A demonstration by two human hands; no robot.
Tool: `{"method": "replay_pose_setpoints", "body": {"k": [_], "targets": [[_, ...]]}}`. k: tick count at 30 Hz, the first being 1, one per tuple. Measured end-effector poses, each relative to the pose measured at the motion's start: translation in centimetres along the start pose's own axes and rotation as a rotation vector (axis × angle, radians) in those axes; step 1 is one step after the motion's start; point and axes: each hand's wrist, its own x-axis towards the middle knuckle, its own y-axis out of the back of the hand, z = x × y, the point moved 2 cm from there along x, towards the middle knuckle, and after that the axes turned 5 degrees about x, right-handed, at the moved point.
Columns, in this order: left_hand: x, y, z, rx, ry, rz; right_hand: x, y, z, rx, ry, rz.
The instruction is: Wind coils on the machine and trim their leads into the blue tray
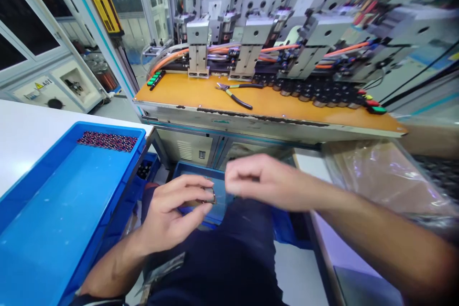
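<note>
My left hand [175, 210] is closed over my lap, its thumb and fingers gripping a small metal part [209, 195] at the fingertips. Most of that part is hidden by the fingers, so its kind is unclear. Just to its right and a little higher, my right hand [260, 177] has its fingers curled in and is blurred by motion. Whatever it may hold cannot be made out. The two hands are apart. Beneath them lies a blue bin [201, 170], partly covered by my hands and legs.
A blue tray [46, 186] on the left holds many tiny dark red parts [107, 141]. Ahead, an orange bench top [179, 88] carries pliers [236, 93], rows of black cylindrical parts [319, 91] and a machine [251, 33] above. A plastic-wrapped cardboard box [380, 177] is at right.
</note>
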Motion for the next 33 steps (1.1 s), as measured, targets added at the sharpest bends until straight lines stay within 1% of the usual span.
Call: {"method": "replay_pose_setpoints", "body": {"k": [1,3,4,5,6,8,11,14,17,19,21,23,24,25,27,30,31,33], "targets": [[0.0,0.0,-0.1,-0.004,0.005,0.018,1.0,1.7,0.6,-0.111,0.018,0.117],[0.0,0.1,-0.3,-0.012,0.015,0.069,3.3,5.6,2.1,-0.450,0.075,0.482],[0.1,0.1,-0.3,-0.018,0.020,0.097,4.6,7.4,3.1,-0.606,0.051,0.583],[0.2,0.1,-0.4,-0.023,0.030,0.123,6.0,8.9,4.1,-0.725,-0.005,0.609],[0.2,0.1,-0.4,-0.027,0.045,0.146,7.3,10.2,5.2,-0.825,-0.080,0.588],[0.3,0.3,-0.4,-0.028,0.078,0.185,9.3,11.9,7.3,-0.928,-0.204,0.505],[0.1,0.7,-0.4,-0.013,0.115,0.235,10.7,12.6,9.4,-0.953,-0.297,0.412],[-0.3,1.2,-0.7,-0.043,0.146,0.293,10.2,12.1,10.3,-0.977,-0.333,0.362],[-0.5,1.3,-1.1,-0.125,0.182,0.339,8.5,11.4,10.3,-0.982,-0.304,0.332],[-0.5,1.2,-1.4,-0.164,0.194,0.352,6.6,10.7,10.1,-1.000,-0.254,0.315],[-0.5,1.0,-1.5,-0.179,0.199,0.351,4.4,9.3,9.8,-1.041,-0.184,0.328],[-0.4,0.8,-1.6,-0.180,0.196,0.339,1.8,7.0,9.3,-1.026,-0.087,0.374],[-0.3,0.7,-1.7,-0.178,0.192,0.334,0.5,5.5,8.9,-0.965,-0.034,0.401],[-0.3,0.6,-1.7,-0.176,0.189,0.328,-0.7,3.7,8.6,-0.862,0.020,0.419],[-0.2,0.4,-1.7,-0.173,0.182,0.320,-3.1,-0.3,7.9,-0.567,0.054,0.416],[0.0,0.2,-1.6,-0.162,0.173,0.305,-5.7,-6.0,6.6,-0.056,0.014,0.330],[0.0,0.2,-1.6,-0.156,0.169,0.298,-6.2,-7.5,6.1,0.119,-0.005,0.284],[0.2,0.1,-1.6,-0.135,0.156,0.289,-6.9,-9.5,5.1,0.396,-0.003,0.221]]}}
